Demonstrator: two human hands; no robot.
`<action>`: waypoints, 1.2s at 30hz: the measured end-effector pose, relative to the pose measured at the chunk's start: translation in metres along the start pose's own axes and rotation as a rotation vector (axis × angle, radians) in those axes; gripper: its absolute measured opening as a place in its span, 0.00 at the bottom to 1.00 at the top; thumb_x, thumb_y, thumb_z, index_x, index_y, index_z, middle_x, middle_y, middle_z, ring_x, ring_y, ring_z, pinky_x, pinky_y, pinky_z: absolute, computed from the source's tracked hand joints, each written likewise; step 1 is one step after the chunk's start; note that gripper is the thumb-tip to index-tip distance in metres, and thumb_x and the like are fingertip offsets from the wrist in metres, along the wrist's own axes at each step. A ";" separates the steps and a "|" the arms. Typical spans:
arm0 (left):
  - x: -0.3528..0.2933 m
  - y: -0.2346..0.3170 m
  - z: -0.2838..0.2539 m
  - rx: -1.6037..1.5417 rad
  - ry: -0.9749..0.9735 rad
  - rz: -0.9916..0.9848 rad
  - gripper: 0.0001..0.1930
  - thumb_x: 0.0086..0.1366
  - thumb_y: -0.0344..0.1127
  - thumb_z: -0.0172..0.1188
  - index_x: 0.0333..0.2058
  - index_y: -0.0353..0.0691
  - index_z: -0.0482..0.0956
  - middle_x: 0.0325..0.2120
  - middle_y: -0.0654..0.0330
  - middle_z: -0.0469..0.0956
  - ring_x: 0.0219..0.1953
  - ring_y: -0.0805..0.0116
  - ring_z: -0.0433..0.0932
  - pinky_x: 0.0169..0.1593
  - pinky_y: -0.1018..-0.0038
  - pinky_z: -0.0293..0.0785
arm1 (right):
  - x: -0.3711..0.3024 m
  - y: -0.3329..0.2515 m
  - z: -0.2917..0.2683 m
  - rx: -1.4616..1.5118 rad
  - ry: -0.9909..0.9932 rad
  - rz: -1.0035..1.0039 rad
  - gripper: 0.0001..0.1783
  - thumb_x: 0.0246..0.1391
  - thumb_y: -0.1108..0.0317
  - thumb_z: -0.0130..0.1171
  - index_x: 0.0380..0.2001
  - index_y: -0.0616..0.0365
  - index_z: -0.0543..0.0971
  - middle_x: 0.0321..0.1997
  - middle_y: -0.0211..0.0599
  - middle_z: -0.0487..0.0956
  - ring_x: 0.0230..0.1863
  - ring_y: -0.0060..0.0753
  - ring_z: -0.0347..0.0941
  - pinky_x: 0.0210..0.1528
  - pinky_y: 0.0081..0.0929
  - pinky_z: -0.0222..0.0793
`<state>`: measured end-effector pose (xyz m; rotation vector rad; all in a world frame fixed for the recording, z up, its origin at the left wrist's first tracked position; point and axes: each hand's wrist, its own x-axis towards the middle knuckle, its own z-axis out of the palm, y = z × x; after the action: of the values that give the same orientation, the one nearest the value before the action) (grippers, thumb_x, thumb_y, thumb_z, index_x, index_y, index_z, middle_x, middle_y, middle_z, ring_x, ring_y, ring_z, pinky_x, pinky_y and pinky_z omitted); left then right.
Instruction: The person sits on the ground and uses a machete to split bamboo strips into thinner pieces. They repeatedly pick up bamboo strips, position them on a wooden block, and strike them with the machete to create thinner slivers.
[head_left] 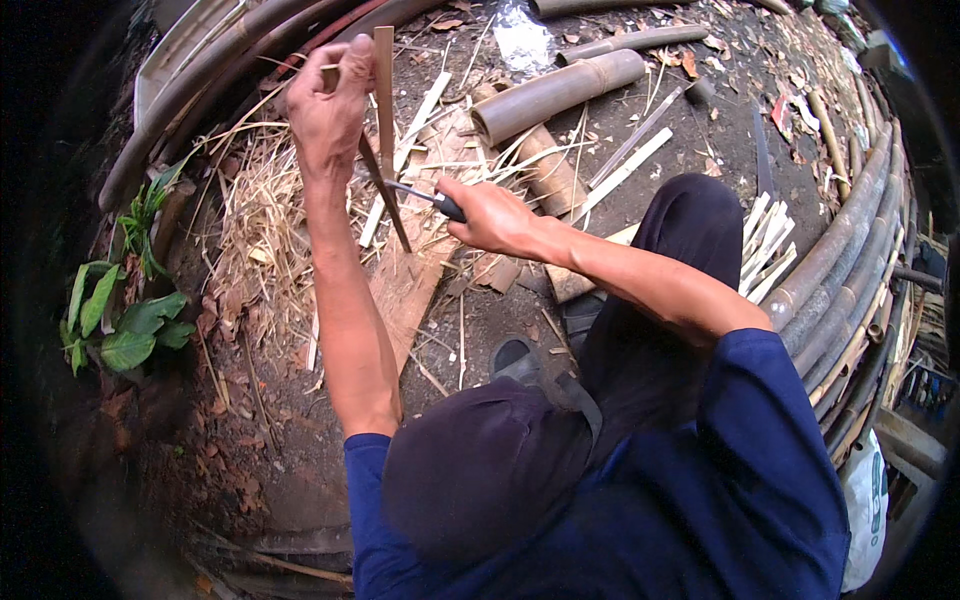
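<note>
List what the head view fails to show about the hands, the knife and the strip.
- Knife handle: hidden in the right hand.
- Blade edge: too thin to make out where it meets the bamboo strip.
- Left hand fingertips: hidden behind the strip.
- Strip's lower end: lost in shavings.

My left hand [325,105] grips the bamboo strip [384,90] above the wooden board [405,285]; my right hand [490,215] sets the knife [425,195] against it.
</note>
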<state>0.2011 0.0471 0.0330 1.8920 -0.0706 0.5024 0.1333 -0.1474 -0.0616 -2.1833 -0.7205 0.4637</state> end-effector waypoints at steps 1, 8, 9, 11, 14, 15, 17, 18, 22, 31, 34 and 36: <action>0.001 -0.001 -0.006 0.109 -0.129 -0.083 0.21 0.65 0.51 0.61 0.41 0.37 0.73 0.26 0.64 0.77 0.29 0.75 0.77 0.37 0.77 0.75 | -0.004 0.004 0.001 0.184 -0.053 -0.018 0.11 0.49 0.69 0.56 0.34 0.60 0.68 0.23 0.49 0.74 0.26 0.49 0.74 0.31 0.43 0.68; -0.026 -0.012 0.015 -0.340 0.103 -0.102 0.20 0.60 0.54 0.65 0.29 0.43 0.73 0.15 0.71 0.67 0.15 0.83 0.63 0.17 0.83 0.56 | -0.004 0.013 0.028 0.048 -0.073 0.014 0.15 0.46 0.67 0.57 0.38 0.60 0.71 0.27 0.57 0.77 0.35 0.61 0.77 0.37 0.47 0.71; -0.028 -0.012 0.018 -0.315 0.214 -0.020 0.19 0.59 0.52 0.66 0.28 0.43 0.73 0.15 0.72 0.66 0.14 0.84 0.61 0.17 0.84 0.54 | -0.006 0.012 0.028 -0.026 -0.052 0.021 0.15 0.46 0.67 0.57 0.38 0.60 0.71 0.26 0.58 0.77 0.34 0.61 0.77 0.37 0.48 0.71; -0.035 -0.011 0.021 -0.373 0.270 0.008 0.22 0.59 0.54 0.66 0.23 0.42 0.70 0.15 0.73 0.65 0.16 0.85 0.60 0.19 0.84 0.53 | -0.009 0.012 0.031 -0.018 -0.049 0.021 0.15 0.46 0.68 0.57 0.38 0.61 0.71 0.27 0.58 0.77 0.35 0.62 0.77 0.37 0.49 0.72; -0.041 -0.006 0.025 -0.385 0.312 0.070 0.22 0.60 0.52 0.66 0.21 0.43 0.68 0.15 0.74 0.63 0.17 0.85 0.58 0.20 0.84 0.51 | -0.016 0.022 0.051 0.192 -0.043 -0.080 0.15 0.47 0.68 0.58 0.37 0.59 0.68 0.26 0.56 0.76 0.32 0.62 0.75 0.34 0.50 0.68; -0.042 -0.002 0.027 -0.389 0.308 0.080 0.23 0.61 0.52 0.65 0.19 0.43 0.67 0.15 0.75 0.62 0.18 0.85 0.57 0.21 0.83 0.51 | -0.019 0.026 0.054 0.141 -0.096 -0.025 0.15 0.47 0.68 0.58 0.38 0.58 0.68 0.29 0.57 0.77 0.35 0.61 0.76 0.37 0.50 0.69; -0.039 -0.029 0.019 -0.266 0.319 0.152 0.17 0.60 0.47 0.67 0.29 0.39 0.74 0.19 0.74 0.69 0.20 0.86 0.62 0.23 0.86 0.56 | -0.022 0.025 0.055 0.039 -0.209 0.080 0.16 0.48 0.68 0.58 0.41 0.57 0.69 0.35 0.58 0.78 0.41 0.60 0.77 0.42 0.51 0.71; -0.040 -0.031 0.019 -0.238 0.327 0.136 0.17 0.60 0.47 0.67 0.29 0.39 0.75 0.19 0.73 0.69 0.21 0.86 0.63 0.24 0.86 0.56 | -0.024 0.015 0.044 -0.109 -0.240 0.120 0.18 0.49 0.68 0.59 0.43 0.56 0.68 0.34 0.57 0.78 0.40 0.62 0.76 0.40 0.52 0.71; -0.047 -0.007 0.013 -0.193 0.383 0.117 0.16 0.62 0.45 0.66 0.29 0.38 0.75 0.22 0.72 0.71 0.24 0.84 0.64 0.28 0.85 0.59 | -0.030 0.048 0.059 -0.097 -0.180 -0.137 0.19 0.49 0.66 0.59 0.44 0.56 0.68 0.33 0.59 0.78 0.37 0.64 0.76 0.40 0.52 0.71; -0.045 0.089 -0.110 -0.547 0.783 -0.015 0.22 0.59 0.51 0.67 0.26 0.46 0.64 0.13 0.72 0.59 0.13 0.82 0.57 0.16 0.83 0.54 | -0.022 -0.034 0.019 -0.017 0.147 -0.304 0.41 0.61 0.43 0.48 0.67 0.60 0.54 0.64 0.60 0.63 0.63 0.59 0.61 0.65 0.44 0.56; -0.045 0.109 -0.113 -0.912 0.696 -0.003 0.21 0.57 0.55 0.65 0.25 0.48 0.67 0.13 0.72 0.60 0.13 0.80 0.57 0.19 0.82 0.54 | -0.021 -0.062 -0.035 -0.017 0.141 -0.325 0.31 0.65 0.48 0.46 0.64 0.53 0.58 0.40 0.60 0.77 0.43 0.60 0.75 0.44 0.50 0.69; -0.041 0.116 -0.107 -1.050 0.621 0.000 0.21 0.58 0.56 0.63 0.23 0.48 0.67 0.14 0.72 0.61 0.15 0.81 0.59 0.20 0.81 0.57 | -0.028 -0.063 -0.070 -0.112 0.228 -0.367 0.21 0.64 0.50 0.48 0.55 0.46 0.67 0.23 0.55 0.76 0.28 0.59 0.76 0.28 0.53 0.67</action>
<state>0.0976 0.0929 0.1501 0.6718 0.0690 0.8258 0.1269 -0.1704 0.0339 -2.0978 -1.0099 -0.0143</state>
